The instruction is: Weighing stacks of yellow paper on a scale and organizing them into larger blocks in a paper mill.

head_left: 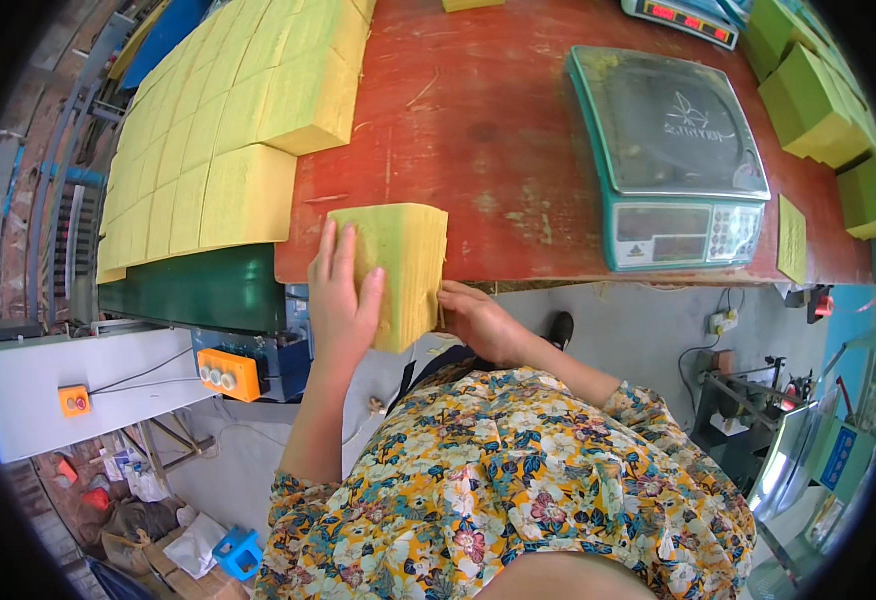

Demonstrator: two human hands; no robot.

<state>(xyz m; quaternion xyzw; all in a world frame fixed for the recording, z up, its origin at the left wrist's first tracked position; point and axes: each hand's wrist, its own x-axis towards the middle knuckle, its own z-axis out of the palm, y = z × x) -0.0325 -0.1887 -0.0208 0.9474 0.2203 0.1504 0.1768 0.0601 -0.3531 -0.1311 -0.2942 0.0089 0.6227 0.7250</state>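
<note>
A thick block of yellow paper (pixel 413 270) stands between my hands at the front edge of the red table, partly over the edge. My left hand (pixel 343 295) lies along its left face, the fingers pointing up and the thumb apart, pressing the block. At the lower right side, my right hand (pixel 483 322) has its bent fingers against the paper's edge. The right fingertips are partly hidden behind the block. Many similar yellow paper blocks (pixel 258 100) sit in close rows to the left.
A teal-framed weighing scale (pixel 668 130) stands on the red table (pixel 498 150), with a thin yellow stack (pixel 791 238) beside it. More yellow blocks (pixel 808 100) line the far right, near a second scale (pixel 683 18). Below left are orange button boxes (pixel 228 374).
</note>
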